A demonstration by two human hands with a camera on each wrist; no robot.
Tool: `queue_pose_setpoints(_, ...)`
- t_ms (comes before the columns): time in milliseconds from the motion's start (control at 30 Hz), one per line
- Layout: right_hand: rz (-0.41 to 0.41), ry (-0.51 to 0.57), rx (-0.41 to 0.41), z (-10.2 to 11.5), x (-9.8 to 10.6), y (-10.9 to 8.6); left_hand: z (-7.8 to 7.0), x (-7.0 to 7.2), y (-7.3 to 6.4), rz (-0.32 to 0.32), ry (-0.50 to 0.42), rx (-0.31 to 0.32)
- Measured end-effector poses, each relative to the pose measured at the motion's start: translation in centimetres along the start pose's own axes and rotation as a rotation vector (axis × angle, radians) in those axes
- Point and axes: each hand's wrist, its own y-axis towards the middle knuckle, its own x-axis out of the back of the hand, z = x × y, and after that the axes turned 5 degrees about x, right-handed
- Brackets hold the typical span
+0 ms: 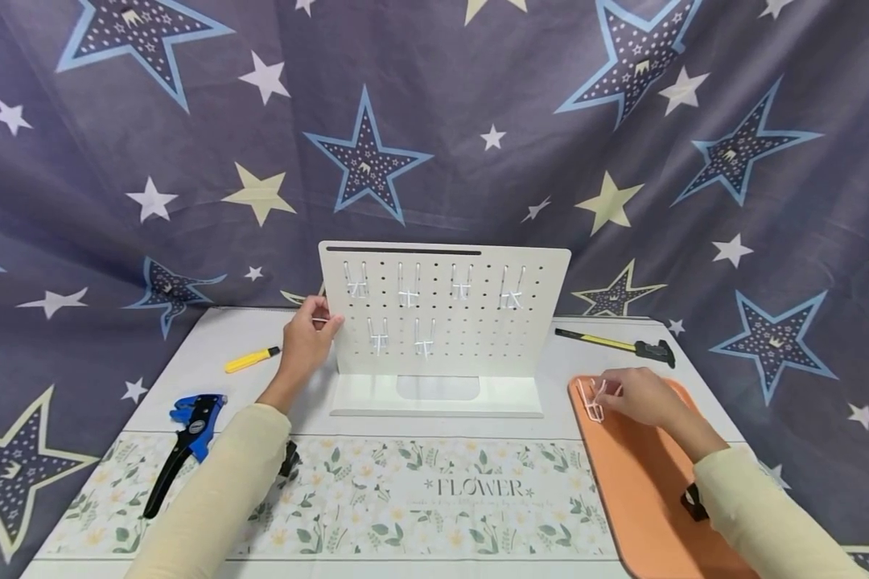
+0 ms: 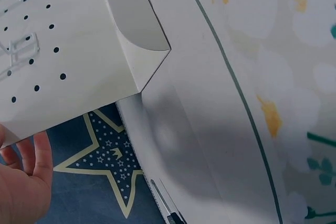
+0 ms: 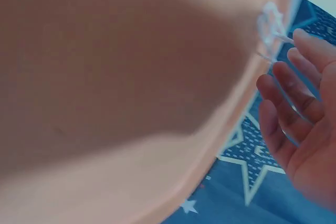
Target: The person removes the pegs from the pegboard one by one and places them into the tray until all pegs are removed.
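A white pegboard stands on a base in the middle of the table. Several white wire hooks hang on it in two rows. My left hand grips the board's left edge, thumb on the front and fingers behind; the left wrist view shows these fingers at the board's border. Over at the right, my right hand pinches a white wire hook over the far left corner of an orange tray. In the right wrist view the hook overlaps the tray's rim.
A yellow utility knife and blue-black wire strippers lie to the left. Behind the tray rests a yellow-black caliper-like tool. A floral mat covers the table's front, and a star-patterned cloth hangs behind.
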Motion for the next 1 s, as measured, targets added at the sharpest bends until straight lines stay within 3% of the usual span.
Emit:
queue_pose_setpoints(200,-0.121,-0.02,0.002,1.8,1.9,0.5,0.0,0.1,-0.1,-0.006,-0.005,-0.006)
queue_pose_setpoints(367,-0.222,-0.076,0.065,4.6,2.2,1.9,-0.2,0.1,-0.1,-0.004,-0.008,-0.012)
queue_pose_setpoints(800,-0.514,-0.19,0.314,12.3,-1.8,7.7,-0.1,0.1,-0.3,-0.001,-0.018,-0.016)
queue_pose_setpoints(1000,-0.57,-0.207,0.343,15.1,-3.8,10.4,0.0,0.0,-0.1,-0.011,-0.005,-0.022)
